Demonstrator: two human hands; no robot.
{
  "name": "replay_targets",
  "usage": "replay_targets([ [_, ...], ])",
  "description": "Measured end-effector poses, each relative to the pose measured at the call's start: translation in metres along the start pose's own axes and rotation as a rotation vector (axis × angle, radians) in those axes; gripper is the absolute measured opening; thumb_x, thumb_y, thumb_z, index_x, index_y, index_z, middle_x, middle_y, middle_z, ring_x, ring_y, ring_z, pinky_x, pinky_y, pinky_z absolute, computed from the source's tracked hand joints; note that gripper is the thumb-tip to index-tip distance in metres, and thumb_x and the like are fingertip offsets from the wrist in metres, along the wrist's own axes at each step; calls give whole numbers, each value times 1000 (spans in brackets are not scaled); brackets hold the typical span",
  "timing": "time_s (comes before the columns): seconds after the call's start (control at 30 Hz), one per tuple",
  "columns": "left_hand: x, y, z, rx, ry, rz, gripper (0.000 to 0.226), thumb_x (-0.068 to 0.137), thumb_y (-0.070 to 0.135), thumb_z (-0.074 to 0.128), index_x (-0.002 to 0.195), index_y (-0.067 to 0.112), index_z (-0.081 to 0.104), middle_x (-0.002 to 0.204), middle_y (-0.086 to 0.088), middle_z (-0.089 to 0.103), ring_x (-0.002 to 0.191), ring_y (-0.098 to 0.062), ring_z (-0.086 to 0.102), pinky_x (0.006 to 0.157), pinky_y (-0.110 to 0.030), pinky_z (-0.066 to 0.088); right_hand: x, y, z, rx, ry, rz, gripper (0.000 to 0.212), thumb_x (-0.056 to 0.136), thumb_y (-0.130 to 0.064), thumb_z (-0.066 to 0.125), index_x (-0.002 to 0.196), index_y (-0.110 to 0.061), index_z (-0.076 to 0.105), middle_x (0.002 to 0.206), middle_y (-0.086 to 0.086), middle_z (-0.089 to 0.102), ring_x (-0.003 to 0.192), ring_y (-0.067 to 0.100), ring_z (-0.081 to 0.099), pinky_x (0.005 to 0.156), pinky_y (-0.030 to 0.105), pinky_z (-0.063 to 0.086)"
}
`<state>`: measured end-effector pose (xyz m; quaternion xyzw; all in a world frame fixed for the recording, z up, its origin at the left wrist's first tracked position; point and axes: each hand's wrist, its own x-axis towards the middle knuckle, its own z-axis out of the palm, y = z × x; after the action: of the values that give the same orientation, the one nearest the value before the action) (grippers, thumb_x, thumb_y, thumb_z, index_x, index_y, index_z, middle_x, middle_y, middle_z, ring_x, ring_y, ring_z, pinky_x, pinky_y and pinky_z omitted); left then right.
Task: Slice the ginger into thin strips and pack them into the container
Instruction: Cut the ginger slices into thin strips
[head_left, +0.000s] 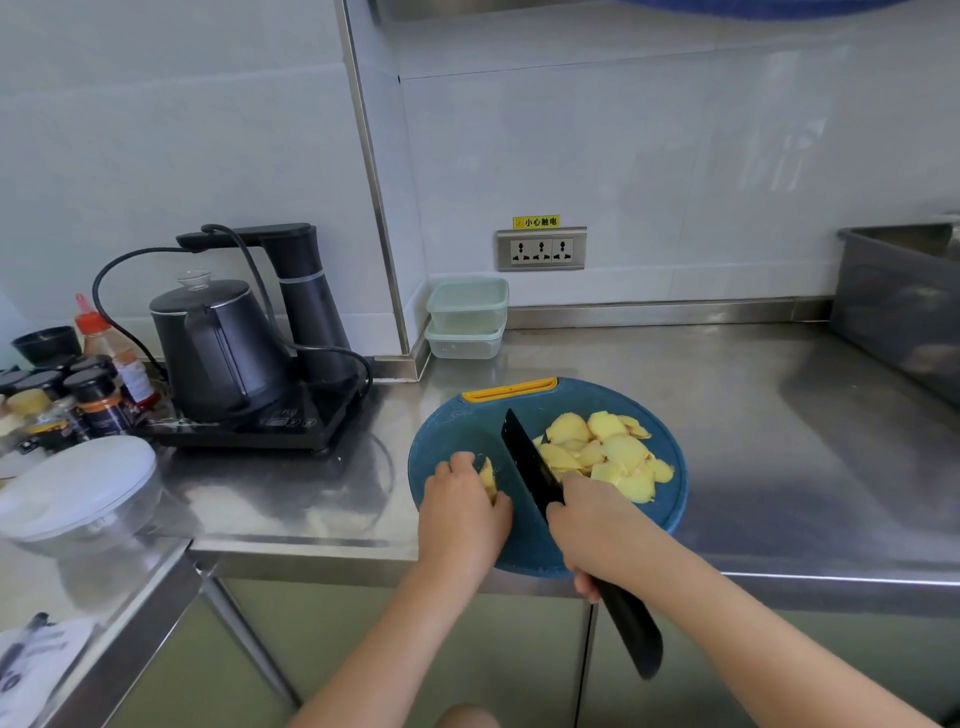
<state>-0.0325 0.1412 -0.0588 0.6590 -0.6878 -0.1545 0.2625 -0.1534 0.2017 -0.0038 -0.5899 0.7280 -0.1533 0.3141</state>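
On round blue cutting board (467, 426), at steel counter's front edge: left hand (462, 512), fingers curled narrow, pinning small ginger piece (487, 475) clear of blade. Right hand (597, 525) wrapped tight on black knife (524, 462), edge down beside that piece. Peeled ginger slices (605, 452) heaped right, out of the cutting path. Stacked lidded containers (466, 317) against backsplash, well apart.

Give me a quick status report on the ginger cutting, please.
Left hand pinning ginger piece; right hand gripping knife. Slices piled on board. Nothing obstructing.
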Motion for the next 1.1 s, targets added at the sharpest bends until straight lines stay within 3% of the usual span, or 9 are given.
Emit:
replay_targets([
  [0.23,1,-11,-5,-46,-19,83,51,86,24,62,132,17,43,121,0,56,109,-17,52,90,-25,41,11,9,1,58,17,-15,33,96,-14,35,120,2,49,64,7,53,48,16,54,44,27,48],
  [0.33,2,-13,-11,-84,-60,70,62,83,30,71,136,17,41,116,4,57,105,-15,54,87,-23,41,12,9,1,72,1,-18,33,96,-14,35,121,2,49,64,6,53,47,15,53,42,25,46],
  [0.4,4,-14,-16,-170,-115,28,69,79,27,76,138,17,41,107,8,55,93,-10,55,80,-18,41,12,8,3,80,-4,-16,33,96,-14,35,121,2,50,64,6,52,47,15,53,42,25,46],
  [0.5,5,-15,-21,-292,-192,-22,74,75,20,80,139,13,43,102,8,55,78,1,55,64,-9,40,8,5,6,44,-14,-46,24,97,-17,35,110,-4,51,64,6,53,46,15,53,41,25,46],
  [0.63,-2,-11,-22,-415,-240,-23,70,73,21,81,134,12,48,102,7,59,79,-1,61,67,-11,45,5,0,7,-34,-18,-87,10,97,-17,34,97,-10,41,65,5,52,46,14,51,40,23,43],
  [0.77,-9,-16,-20,-569,-193,-27,48,74,8,79,116,17,58,97,7,65,81,-7,67,72,-17,51,10,2,4,-155,-19,-148,15,98,-17,33,106,-11,44,68,2,50,48,12,48,40,21,39],
  [0.87,-15,-20,-13,-574,-111,44,30,75,2,76,95,21,64,88,9,68,72,0,66,68,-14,51,15,3,-1,-212,-46,-181,11,99,-18,33,101,-12,42,66,3,51,44,12,49,41,22,43],
  [0.97,-17,-20,-5,-487,-44,128,26,77,6,76,96,19,66,90,13,65,72,1,63,67,-10,47,23,7,-8,-149,-116,-183,10,101,-19,34,100,-17,44,66,10,53,35,14,47,34,23,42],
  [1.1,-17,-24,2,-384,50,299,35,77,6,75,108,20,65,105,15,52,84,0,59,71,-9,47,27,12,-13,-163,-120,-222,12,100,-20,35,93,-22,43,73,12,55,37,17,48,35,25,40],
])
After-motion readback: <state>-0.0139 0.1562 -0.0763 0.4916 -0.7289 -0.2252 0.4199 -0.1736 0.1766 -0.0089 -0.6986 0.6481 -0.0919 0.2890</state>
